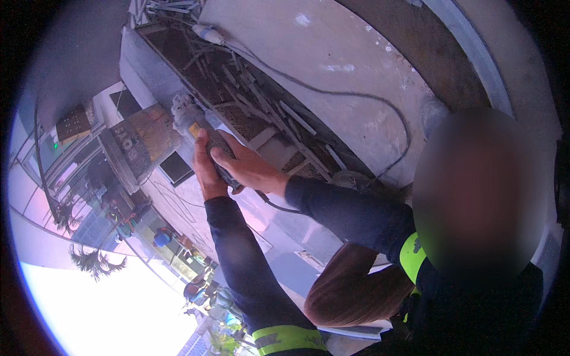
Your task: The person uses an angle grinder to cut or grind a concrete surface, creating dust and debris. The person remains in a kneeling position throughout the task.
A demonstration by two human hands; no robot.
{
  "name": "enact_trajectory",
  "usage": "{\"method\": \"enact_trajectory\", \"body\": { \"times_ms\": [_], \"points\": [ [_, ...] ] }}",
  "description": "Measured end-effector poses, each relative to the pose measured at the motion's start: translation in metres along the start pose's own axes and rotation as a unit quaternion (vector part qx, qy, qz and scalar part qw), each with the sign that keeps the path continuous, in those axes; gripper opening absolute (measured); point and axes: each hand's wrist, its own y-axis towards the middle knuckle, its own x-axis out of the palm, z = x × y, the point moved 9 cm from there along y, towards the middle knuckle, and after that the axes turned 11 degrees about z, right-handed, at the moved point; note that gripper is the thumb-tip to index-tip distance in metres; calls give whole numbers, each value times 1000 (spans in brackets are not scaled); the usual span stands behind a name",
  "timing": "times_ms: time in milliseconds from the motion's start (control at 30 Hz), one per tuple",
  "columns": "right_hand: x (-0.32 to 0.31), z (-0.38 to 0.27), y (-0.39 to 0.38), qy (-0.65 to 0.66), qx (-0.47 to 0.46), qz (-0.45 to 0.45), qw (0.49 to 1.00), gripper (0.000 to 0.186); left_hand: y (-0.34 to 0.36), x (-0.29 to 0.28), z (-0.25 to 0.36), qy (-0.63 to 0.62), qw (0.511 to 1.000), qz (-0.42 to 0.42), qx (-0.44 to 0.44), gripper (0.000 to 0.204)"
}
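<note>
A long, dusty grey corded power tool [221,142] lies between my two hands, pointing to the upper left. It has a yellow part near its front, and it looks like a grinder, though its working end blurs into a pale, dusty lump beside a wall edge. My left hand [208,169] is wrapped around the lower left side of its body. From the right, my right hand [252,166] closes over the other side, thumb along the body and fingertips hidden. A dark cord [279,207] leaves the tool's rear and passes under my right forearm.
Loose wooden strips [255,98] fill a recess beyond my hands. Past it, a grey cable [332,90] with a pale connector [208,34] runs over a pale slab [356,53]. A rusty-brown block [148,133] stands left of the tool. A blurred patch covers the right side.
</note>
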Motion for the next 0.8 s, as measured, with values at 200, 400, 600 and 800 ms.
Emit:
{"method": "enact_trajectory", "body": {
  "times_ms": [200, 400, 600, 800],
  "points": [
    [-5, -3, 33, -77, -46, 55, 994, 76, 22, 17, 0, 28, 999, -21, -7, 49],
    [1, 3, 51, -80, -74, 60, 992, 76, 42, -3, -5, 11, 1000, -26, -4, 51],
    [1, 5, 63, -191, -275, 128, 934, 59, 57, -17, -18, 10, 999, -30, -16, 53],
    [-10, 11, 67, -95, -139, 99, 981, 60, 43, 12, -15, 19, 1000, -12, -22, 54]
  ]
}}
